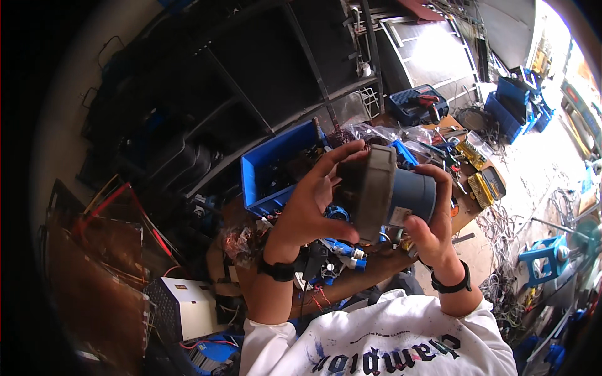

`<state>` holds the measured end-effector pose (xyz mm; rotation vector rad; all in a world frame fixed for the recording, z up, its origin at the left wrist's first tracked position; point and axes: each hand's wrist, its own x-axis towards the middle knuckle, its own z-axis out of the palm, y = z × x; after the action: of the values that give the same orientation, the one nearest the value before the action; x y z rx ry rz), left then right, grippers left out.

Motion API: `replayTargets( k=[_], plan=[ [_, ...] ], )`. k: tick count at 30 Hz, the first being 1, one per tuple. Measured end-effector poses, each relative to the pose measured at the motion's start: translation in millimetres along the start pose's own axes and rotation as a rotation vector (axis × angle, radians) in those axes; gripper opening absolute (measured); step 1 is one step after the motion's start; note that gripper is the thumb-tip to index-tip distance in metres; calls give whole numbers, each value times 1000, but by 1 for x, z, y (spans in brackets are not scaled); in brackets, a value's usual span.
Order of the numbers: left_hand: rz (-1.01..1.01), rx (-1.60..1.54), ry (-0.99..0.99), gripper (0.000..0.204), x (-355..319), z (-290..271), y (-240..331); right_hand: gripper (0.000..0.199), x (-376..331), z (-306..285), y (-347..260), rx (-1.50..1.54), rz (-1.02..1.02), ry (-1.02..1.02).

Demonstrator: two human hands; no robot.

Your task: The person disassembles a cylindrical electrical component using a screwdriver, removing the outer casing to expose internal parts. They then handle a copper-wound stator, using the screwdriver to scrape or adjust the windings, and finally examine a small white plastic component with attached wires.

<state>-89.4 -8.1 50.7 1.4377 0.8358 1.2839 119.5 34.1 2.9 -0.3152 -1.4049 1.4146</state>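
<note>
Above the workbench, I hold up a large industrial connector (411, 191) between both hands. It has a round blue body with a small white label and a wide grey collar (377, 194). My left hand (308, 207) grips the collar end from the left, its thumb low and fingers over the top. Around the blue end wraps my right hand (434, 229), thumb pressed near the label. Below the connector, smaller blue and white plug parts (345, 250) lie on the wooden bench (376, 272). The inner side of the collar is dark and hard to make out.
A blue bin (252, 182) stands behind my left hand. Hand tools, a yellow bit set (486, 188) and a blue toolbox (401, 113) with a red drill (429, 103) are at the right. A white metal box (197, 307) is lower left; cables (501, 250) cover the floor at right.
</note>
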Motion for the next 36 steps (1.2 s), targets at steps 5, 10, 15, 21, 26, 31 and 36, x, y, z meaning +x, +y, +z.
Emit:
replayTargets(
  k=[5,10,15,21,26,31,36],
  plan=[
    [-10,87,47,116,-3,24,10,80,-7,-3,12,-136,-66,89],
    [32,457,152,122,-9,36,9,85,-9,-9,33,-71,-31,169],
    [16,485,137,120,-10,42,12,87,-22,-18,48,109,94,214],
    [69,542,171,123,-15,42,10,86,-10,-5,45,47,-87,137],
    [62,503,165,125,-15,41,11,86,-16,-7,43,163,-24,182],
    [82,535,158,126,-16,45,6,86,-17,-3,50,201,-77,241],
    [94,464,167,127,-16,45,10,86,-19,-7,48,127,-67,245]
  ],
)
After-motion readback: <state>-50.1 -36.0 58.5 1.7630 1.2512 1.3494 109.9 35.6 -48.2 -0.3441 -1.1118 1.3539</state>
